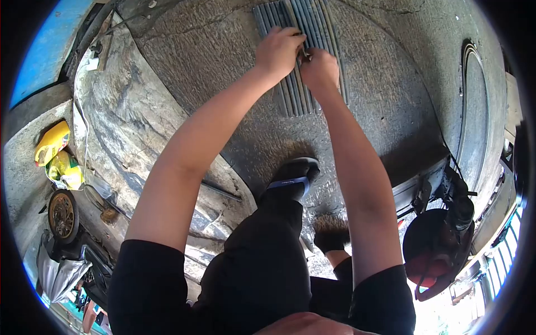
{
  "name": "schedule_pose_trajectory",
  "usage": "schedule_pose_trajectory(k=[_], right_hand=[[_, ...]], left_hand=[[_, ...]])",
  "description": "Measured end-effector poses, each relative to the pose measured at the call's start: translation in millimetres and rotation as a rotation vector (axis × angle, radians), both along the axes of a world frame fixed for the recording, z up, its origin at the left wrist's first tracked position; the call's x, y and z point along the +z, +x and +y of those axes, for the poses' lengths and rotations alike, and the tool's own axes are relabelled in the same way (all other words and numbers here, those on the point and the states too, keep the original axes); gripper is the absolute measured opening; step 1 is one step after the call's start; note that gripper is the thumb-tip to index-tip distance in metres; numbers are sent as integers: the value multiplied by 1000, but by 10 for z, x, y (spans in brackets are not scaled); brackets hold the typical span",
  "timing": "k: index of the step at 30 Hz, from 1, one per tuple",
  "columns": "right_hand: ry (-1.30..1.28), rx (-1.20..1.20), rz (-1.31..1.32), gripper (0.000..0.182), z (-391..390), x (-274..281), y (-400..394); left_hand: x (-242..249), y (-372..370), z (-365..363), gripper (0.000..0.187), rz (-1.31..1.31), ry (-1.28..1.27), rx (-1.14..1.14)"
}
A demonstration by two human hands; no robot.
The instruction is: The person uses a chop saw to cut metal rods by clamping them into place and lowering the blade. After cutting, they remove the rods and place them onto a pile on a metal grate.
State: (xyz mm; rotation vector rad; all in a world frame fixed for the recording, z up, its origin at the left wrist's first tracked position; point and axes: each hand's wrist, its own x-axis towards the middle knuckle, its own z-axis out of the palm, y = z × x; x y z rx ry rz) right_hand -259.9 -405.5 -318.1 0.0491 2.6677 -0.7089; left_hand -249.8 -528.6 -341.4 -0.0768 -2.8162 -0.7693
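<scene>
A row of dark grey metal rods (296, 97) lies side by side on the ground at the top of the head view. Above them, my left hand (278, 53) is closed, its thumb and fingers pinched together. Close against it on the right is my right hand (321, 68), also closed, with fingers curled. Between the two sets of fingertips shows a small dark piece, too small and too hidden to name. Both hands cover part of the rods beneath them.
Left lies a crumpled, stained sheet (123, 106) with a loose rod (220, 191) on it. Yellow bags (53, 142), a brush (108, 215) and a motorbike wheel (63, 216) stand further left. My sandalled foot (293, 173) is below the rods; dark-red machinery (432, 262) stands right.
</scene>
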Motion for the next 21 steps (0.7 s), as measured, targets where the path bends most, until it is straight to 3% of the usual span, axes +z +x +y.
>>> schedule_pose_trajectory(k=[2, 5, 13, 21], right_hand=[[-7, 18, 7, 25, 11, -44, -12], [8, 70, 61, 24, 16, -132, -30], [-123, 82, 217, 20, 65, -174, -19], [-164, 20, 186, 22, 58, -220, -28]], left_hand=[[-11, -26, -37, 23, 9, -265, -125], [-57, -35, -72, 22, -6, -372, -171], [-16, -15, -88, 28, -55, -463, -219], [-77, -6, -97, 26, 12, -447, -202]])
